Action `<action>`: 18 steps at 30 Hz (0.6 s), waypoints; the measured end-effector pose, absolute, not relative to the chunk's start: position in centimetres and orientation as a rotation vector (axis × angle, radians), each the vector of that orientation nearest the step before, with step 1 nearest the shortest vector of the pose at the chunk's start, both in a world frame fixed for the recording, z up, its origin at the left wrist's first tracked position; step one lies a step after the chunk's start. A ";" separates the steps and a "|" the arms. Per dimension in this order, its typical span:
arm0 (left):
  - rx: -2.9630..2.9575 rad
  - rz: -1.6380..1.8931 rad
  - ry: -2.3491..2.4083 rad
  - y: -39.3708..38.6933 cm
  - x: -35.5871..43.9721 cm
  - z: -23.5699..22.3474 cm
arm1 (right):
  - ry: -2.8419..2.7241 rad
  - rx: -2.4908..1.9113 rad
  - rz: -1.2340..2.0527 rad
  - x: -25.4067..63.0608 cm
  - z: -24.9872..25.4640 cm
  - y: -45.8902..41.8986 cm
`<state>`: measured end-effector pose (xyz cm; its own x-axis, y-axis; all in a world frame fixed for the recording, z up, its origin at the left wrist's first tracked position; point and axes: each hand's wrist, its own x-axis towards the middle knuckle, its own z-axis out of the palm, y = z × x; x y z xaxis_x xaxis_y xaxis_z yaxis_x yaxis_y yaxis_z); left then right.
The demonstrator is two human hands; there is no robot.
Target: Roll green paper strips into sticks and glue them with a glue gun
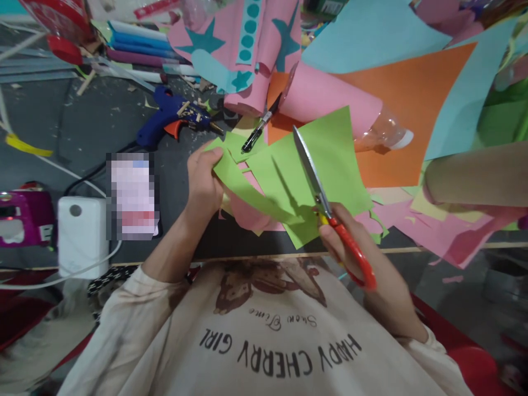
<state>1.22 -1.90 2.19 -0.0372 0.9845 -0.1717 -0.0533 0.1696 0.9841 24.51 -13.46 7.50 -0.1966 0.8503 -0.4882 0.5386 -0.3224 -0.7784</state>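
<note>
A strip of green paper (247, 184) is pinched between the thumb and fingers of my left hand (205, 179), and its free end curves down to the right. My right hand (350, 234) grips red-handled scissors (315, 181) whose blades look closed and point up and away. Beneath the scissors lies a larger green sheet (330, 148), with their shadow on it. A black pen (260, 131) rests at the upper left of that sheet. Pink paper scraps (247, 212) show under the strip.
A blue glue gun (173, 116) lies left of the pen. A phone (134, 195) and a white power bank (82, 236) are farther left. Behind the green sheet are a pink-wrapped bottle (330, 99), orange paper (412, 99) and light blue paper (371, 33). Pink scraps (449, 225) spread to the right.
</note>
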 end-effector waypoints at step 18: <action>1.033 1.137 1.199 -1.4 1.4 0.5 | -1.833 -2.337 0.966 28.4 8.6 -11.4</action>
